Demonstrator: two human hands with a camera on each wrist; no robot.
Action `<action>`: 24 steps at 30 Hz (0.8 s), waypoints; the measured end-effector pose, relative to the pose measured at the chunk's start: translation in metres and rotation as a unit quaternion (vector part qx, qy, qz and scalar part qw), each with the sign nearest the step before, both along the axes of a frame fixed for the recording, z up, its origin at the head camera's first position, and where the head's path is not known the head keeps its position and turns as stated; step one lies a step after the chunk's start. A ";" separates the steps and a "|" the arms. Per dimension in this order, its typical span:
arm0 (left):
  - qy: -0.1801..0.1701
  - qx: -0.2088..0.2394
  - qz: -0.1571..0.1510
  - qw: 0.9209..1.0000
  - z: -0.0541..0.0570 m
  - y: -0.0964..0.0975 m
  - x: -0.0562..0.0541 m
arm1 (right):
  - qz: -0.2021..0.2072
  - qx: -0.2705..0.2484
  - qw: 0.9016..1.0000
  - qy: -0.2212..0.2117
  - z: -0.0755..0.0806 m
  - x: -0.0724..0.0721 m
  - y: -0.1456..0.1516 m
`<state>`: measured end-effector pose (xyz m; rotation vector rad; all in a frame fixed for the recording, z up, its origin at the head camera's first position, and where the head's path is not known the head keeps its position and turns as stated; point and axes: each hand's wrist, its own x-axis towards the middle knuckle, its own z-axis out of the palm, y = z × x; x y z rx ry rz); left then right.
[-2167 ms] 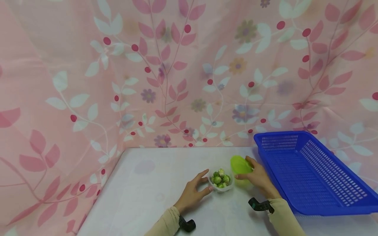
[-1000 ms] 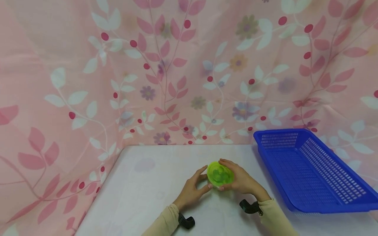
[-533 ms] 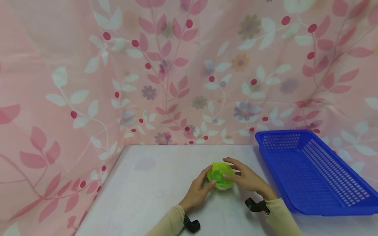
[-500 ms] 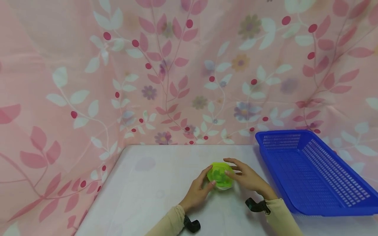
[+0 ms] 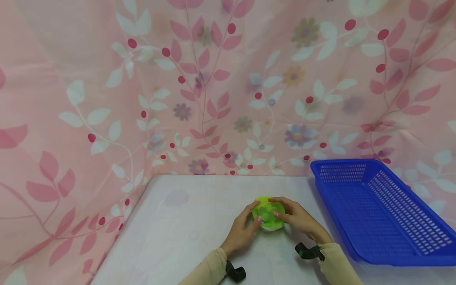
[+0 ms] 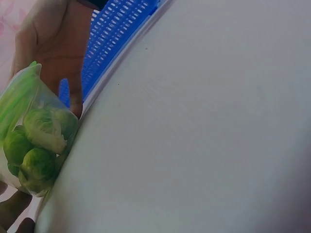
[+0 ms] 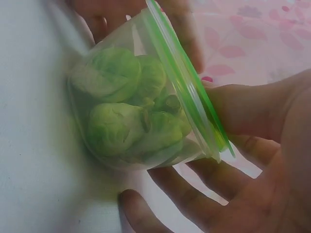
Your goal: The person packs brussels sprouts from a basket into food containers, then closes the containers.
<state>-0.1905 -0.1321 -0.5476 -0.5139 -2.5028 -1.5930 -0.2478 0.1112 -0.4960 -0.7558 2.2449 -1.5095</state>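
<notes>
A clear plastic food container (image 7: 97, 158) stands on the table, filled with several Brussels sprouts (image 7: 114, 128). On its top lies a bright green lid (image 5: 265, 213), and in the right wrist view its rim follows the container's mouth. My left hand (image 5: 240, 233) holds the container from the left, thumb and fingertips at the lid's edge. From the right, my right hand (image 5: 303, 221) has its thumb on the lid and its index finger along the far edge. Its other fingers extend beside and below the rim in the right wrist view.
A large blue perforated plastic basket (image 5: 377, 221) occupies the right side of the white table (image 5: 171, 237). Behind the table hangs a pink floral cloth (image 5: 213, 99). Each wrist carries a black camera.
My right hand brought the lid from the right and laid it over the sprouts. Its fingers lifted off briefly, then closed on the lid's right side. The left hand moved onto the lid's edge.
</notes>
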 end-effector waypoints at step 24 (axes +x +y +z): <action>-0.046 0.024 -0.053 0.997 0.004 -0.003 -0.009 | -0.082 -0.030 0.994 -0.073 -0.005 -0.001 -0.011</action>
